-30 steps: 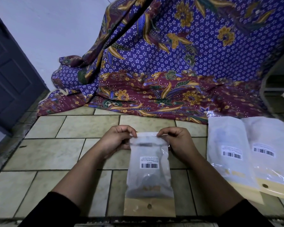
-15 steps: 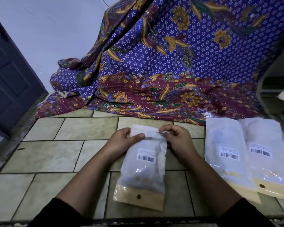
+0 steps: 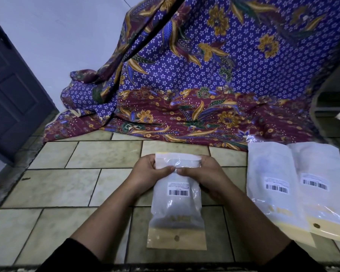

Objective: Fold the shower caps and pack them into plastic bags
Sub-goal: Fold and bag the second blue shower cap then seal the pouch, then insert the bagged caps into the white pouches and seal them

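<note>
Plastic bag (image 3: 177,205) lay lengthwise on the tiled floor (image 3: 67,185) straight in front of the person, its flap end pointing away and raised a little between both hands. The left hand (image 3: 146,172) gripped the top flap at its left corner and the right hand (image 3: 203,173) gripped the right corner. Each had its fingers curled behind the flap and its thumb laid over the front, and the two thumb tips nearly met at the middle. A white barcode label (image 3: 178,191) sat on the upper face of the bag, and a tan card strip (image 3: 177,237) with a round hole closed its near end. The filling showed only as a pale haze through the film. Two more bags (image 3: 271,185) of the same kind lay side by side on the floor to the right, slightly overlapping, apart from the hands. A patterned purple and maroon cloth (image 3: 204,75) hung behind and spread onto the floor, with a dark door (image 3: 12,91) at the left.
</note>
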